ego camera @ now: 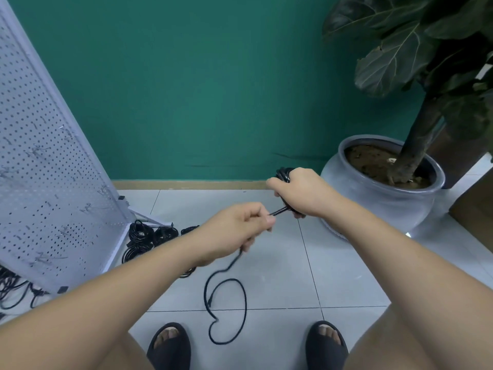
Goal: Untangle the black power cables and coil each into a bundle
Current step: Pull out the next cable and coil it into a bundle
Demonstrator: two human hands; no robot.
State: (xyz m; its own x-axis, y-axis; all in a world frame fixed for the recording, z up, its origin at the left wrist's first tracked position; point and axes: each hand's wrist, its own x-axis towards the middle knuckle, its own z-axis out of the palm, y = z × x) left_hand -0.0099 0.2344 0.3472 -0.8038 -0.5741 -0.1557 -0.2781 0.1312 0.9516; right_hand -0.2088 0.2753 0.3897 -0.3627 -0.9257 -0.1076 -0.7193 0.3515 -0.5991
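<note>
My right hand (302,192) is closed around a coiled bundle of black power cable (284,174), held above the tiled floor. A short stretch of the same cable runs from that coil to my left hand (241,231), which pinches it between thumb and fingers. Below my left hand the loose tail of the cable (226,311) hangs down and lies in a loop on the floor between my feet. Several coiled black cable bundles (149,236) lie on the floor by the base of the pegboard. More tangled black cables (13,289) lie at the far left, partly hidden.
A white perforated pegboard stand (50,166) leans at the left. A large grey pot (384,198) with a big-leaved plant stands at the right against the green wall. A brown box edge (477,209) is at the far right. My sandalled feet (170,345) are at the bottom.
</note>
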